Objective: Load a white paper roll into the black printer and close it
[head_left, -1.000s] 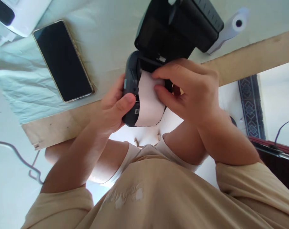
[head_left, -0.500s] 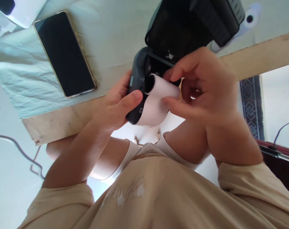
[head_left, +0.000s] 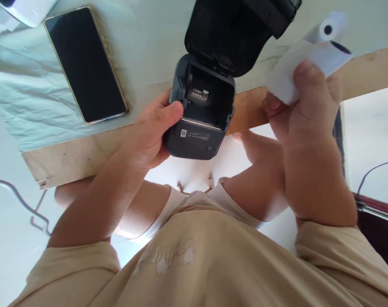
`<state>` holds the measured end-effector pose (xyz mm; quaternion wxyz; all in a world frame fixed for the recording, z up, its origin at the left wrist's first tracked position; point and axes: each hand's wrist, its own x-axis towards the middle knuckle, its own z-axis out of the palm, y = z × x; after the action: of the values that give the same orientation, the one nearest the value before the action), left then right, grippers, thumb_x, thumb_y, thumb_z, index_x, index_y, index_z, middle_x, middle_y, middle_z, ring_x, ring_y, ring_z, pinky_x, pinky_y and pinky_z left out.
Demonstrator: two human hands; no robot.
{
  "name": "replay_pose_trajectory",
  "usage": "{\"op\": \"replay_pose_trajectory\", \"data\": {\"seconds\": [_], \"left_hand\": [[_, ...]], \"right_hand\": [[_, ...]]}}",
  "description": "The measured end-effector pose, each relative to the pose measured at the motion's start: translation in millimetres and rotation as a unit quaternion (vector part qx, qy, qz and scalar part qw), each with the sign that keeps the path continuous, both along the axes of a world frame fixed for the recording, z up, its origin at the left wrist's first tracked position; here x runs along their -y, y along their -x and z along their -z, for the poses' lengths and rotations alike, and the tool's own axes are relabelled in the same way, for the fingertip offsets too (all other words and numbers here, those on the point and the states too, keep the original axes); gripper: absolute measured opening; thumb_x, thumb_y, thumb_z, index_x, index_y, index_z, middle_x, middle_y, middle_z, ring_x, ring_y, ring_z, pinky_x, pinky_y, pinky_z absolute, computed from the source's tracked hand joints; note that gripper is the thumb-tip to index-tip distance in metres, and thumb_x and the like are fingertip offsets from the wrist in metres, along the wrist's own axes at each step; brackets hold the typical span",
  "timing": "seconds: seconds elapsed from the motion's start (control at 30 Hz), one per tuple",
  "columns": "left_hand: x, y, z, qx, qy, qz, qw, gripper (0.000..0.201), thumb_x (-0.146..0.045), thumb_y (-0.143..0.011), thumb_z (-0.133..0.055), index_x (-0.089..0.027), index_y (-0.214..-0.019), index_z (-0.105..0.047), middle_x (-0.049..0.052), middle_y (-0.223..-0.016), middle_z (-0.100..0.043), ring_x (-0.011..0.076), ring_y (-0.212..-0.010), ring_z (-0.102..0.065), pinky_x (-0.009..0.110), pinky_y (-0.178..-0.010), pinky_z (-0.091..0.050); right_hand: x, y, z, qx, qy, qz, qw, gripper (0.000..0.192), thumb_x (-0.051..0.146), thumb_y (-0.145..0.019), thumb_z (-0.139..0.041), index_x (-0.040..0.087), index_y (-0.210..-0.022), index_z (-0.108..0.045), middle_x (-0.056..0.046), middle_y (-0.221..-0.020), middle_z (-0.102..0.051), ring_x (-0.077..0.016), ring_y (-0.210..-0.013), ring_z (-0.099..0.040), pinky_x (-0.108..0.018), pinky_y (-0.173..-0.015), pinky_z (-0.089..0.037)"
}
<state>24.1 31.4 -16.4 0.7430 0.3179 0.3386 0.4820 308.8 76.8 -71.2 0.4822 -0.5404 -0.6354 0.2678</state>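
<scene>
At the table edge (head_left: 85, 155) the left hand (head_left: 149, 136) grips the open printer (head_left: 200, 115). The right hand (head_left: 305, 111) pinches the paper roll (head_left: 305, 64); loosely held, it might unspool or drop.

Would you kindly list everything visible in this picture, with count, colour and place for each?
label printer: one, dark grey, lid open and compartment bare, at the table edge, gripped by the left hand
paper roll: one, white, raised at upper right in the right hand
second paper roll: one, white, on the cloth behind the held roll
phone: one, black screen with gold rim, flat on the cloth at upper left
cloth: one, pale green, covering the table
table: one, light wood edge showing
cable: one, grey, lower left
white device: one, top left corner, mostly cropped
shirt: one, beige
left hand: one
right hand: one
</scene>
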Motion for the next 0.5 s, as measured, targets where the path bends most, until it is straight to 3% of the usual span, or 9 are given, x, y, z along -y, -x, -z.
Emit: {"op": "replay_pose_trajectory", "data": {"seconds": [0.1, 0.2, 0.3, 0.4, 0.5], "left_hand": [[-0.6, 2.0, -0.2, 0.002, 0.002, 0.024, 1.0, 0.031, -0.044, -0.096, -0.07, -0.017, -0.109, -0.076, 0.011, -0.105, -0.081, 0.0323, -0.111, -0.077, 0.033, -0.073, -0.066], [-1.4, 2.9, 1.5, 0.017, -0.011, 0.03, 0.999, 0.032, -0.043, -0.095, -0.07, -0.016, -0.11, -0.074, 0.011, -0.104, -0.081, 0.0321, -0.11, -0.079, 0.036, -0.078, -0.068], [-1.4, 1.8, 2.1, 0.007, -0.001, 0.005, 1.0, 0.031, -0.044, -0.093, -0.072, -0.016, -0.104, -0.073, 0.009, -0.099, -0.081, 0.0313, -0.113, -0.078, 0.037, -0.085, -0.069], [-1.4, -0.1, 0.3, -0.009, 0.021, -0.007, 1.0, 0.03, -0.045, -0.089, -0.075, -0.016, -0.098, -0.073, 0.009, -0.1, -0.081, 0.0328, -0.12, -0.075, 0.038, -0.087, -0.069], [-1.6, -1.3, -2.5, -0.021, 0.038, -0.015, 0.999, 0.032, -0.045, -0.086, -0.077, -0.016, -0.097, -0.073, 0.007, -0.106, -0.079, 0.0343, -0.126, -0.073, 0.038, -0.085, -0.07]], "right_hand": [[5.9, 16.1, -15.7, 0.034, -0.044, 0.015, 0.998, 0.059, 0.083, -0.089, -0.051, 0.027, -0.106, -0.056, -0.004, -0.086, -0.058, -0.0165, -0.067, -0.052, -0.038, -0.065, -0.051], [9.4, 27.0, -38.2, 0.136, -0.127, 0.0, 0.983, 0.042, 0.066, -0.092, -0.062, 0.024, -0.099, -0.059, -0.007, -0.095, -0.065, -0.0203, -0.089, -0.062, -0.04, -0.086, -0.053], [7.3, 25.5, -47.6, 0.159, -0.132, -0.013, 0.978, 0.033, 0.045, -0.089, -0.07, 0.029, -0.115, -0.06, -0.005, -0.105, -0.068, -0.019, -0.087, -0.062, -0.035, -0.075, -0.05], [0.2, 21.7, -42.2, 0.17, -0.109, 0.013, 0.979, 0.052, 0.017, -0.078, -0.07, 0.035, -0.125, -0.059, -0.001, -0.115, -0.069, -0.0163, -0.082, -0.062, -0.033, -0.073, -0.049], [-9.5, 23.5, -34.2, 0.222, -0.077, 0.048, 0.971, 0.065, 0.009, -0.069, -0.07, 0.031, -0.13, -0.058, -0.001, -0.108, -0.072, -0.0145, -0.076, -0.06, -0.032, -0.075, -0.05]]}}
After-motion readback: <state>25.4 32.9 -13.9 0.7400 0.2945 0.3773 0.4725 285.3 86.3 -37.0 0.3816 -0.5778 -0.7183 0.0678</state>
